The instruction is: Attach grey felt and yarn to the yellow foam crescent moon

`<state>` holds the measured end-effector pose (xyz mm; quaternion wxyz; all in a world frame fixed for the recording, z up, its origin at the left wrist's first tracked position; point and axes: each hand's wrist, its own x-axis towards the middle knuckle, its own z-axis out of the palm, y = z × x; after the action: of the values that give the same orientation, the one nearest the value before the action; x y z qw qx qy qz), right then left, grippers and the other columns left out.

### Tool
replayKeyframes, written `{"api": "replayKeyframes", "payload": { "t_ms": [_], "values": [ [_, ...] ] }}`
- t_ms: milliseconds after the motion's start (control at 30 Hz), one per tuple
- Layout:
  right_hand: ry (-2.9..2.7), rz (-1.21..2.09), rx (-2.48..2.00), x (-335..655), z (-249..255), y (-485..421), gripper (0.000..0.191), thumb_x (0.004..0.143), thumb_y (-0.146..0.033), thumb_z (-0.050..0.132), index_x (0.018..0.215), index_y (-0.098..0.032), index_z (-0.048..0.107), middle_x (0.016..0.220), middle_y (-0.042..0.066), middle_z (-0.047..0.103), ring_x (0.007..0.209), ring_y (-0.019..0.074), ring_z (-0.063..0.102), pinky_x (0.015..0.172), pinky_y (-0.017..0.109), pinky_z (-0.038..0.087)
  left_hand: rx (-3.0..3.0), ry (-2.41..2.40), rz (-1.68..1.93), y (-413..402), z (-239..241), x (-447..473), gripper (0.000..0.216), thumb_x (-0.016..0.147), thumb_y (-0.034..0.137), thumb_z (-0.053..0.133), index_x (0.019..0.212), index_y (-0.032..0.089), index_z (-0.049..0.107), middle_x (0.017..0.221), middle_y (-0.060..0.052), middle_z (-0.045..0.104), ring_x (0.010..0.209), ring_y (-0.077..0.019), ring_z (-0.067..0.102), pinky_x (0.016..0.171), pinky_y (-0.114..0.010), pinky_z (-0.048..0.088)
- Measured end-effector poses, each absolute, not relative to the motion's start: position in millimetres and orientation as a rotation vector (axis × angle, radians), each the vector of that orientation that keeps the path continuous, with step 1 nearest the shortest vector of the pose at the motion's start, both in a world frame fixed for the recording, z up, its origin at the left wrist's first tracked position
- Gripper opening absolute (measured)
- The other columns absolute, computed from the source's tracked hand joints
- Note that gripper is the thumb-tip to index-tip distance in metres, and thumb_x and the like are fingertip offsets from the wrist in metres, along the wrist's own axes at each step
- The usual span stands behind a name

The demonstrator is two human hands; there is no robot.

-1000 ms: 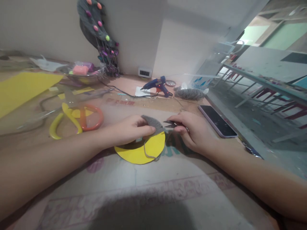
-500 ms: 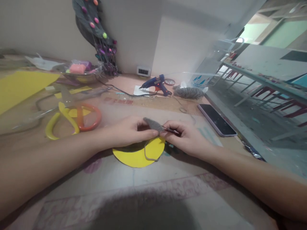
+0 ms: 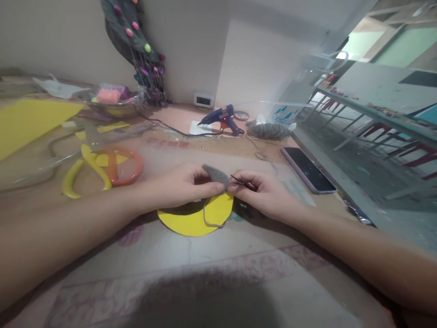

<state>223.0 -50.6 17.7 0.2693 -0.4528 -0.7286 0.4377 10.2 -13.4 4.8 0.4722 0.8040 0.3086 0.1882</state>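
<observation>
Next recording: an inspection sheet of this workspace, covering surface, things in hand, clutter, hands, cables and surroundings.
Surface: tabletop under a printed sheet, with a shadow at the near edge.
Job's things: grey piece held above a yellow disc; small dark snips at its tip; grey cord looped on the disc.
Clutter: scissors, glue gun, phone, yarn bundle, bowl, yellow sheet.
Hands: left hand pinches the grey piece; right hand grips the snips.
Cables: black cable runs toward the glue gun.
Surroundings: wall socket, hanging decoration, long table on the right.
</observation>
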Motion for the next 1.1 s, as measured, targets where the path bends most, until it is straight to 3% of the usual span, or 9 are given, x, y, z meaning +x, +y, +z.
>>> {"api": "replayKeyframes", "payload": {
  "t_ms": [300,533,967,1100],
  "values": [
    [-1.949,1.309,-1.146,223.8,20.1,-50.5,0.025,0.088,-0.039,0.058,0.076,-0.016,0.056,0.056,-0.006,0.051,0.044,0.0058,0.044,0.044,0.02,0.033,1.982,0.773,0.434,-11.8,3.7,8.7,0.032,0.089,0.044,0.051,0.098,0.019,0.068,0.091,-0.001,0.071,0.081,-0.0163,0.062,0.073,-0.024,0.048],
    [-1.918,1.357,-1.108,225.3,21.1,-51.6,0.018,0.09,-0.031,0.054,0.081,-0.016,0.058,0.055,-0.007,0.051,0.043,0.0055,0.046,0.043,0.019,0.034,1.974,0.771,0.424,-11.5,4.1,7.4,0.03,0.089,0.042,0.051,0.096,0.018,0.067,0.092,-0.001,0.07,0.083,-0.0167,0.063,0.074,-0.025,0.049],
    [-1.941,1.325,-1.141,222.6,17.9,-49.3,0.023,0.082,-0.036,0.067,0.075,-0.016,0.057,0.058,-0.007,0.047,0.048,0.0054,0.04,0.047,0.02,0.033,1.993,0.728,0.44,-12.0,4.4,8.2,0.032,0.089,0.043,0.054,0.105,0.021,0.07,0.097,0.001,0.073,0.084,-0.0159,0.064,0.075,-0.023,0.049],
    [-1.972,1.291,-1.091,224.8,19.9,-51.1,0.019,0.088,-0.035,0.059,0.081,-0.017,0.058,0.062,-0.006,0.049,0.05,0.0061,0.042,0.05,0.021,0.035,1.947,0.757,0.433,-11.3,4.8,6.8,0.032,0.089,0.044,0.052,0.1,0.018,0.069,0.091,-0.001,0.072,0.081,-0.0158,0.064,0.072,-0.023,0.05]
  ]
}}
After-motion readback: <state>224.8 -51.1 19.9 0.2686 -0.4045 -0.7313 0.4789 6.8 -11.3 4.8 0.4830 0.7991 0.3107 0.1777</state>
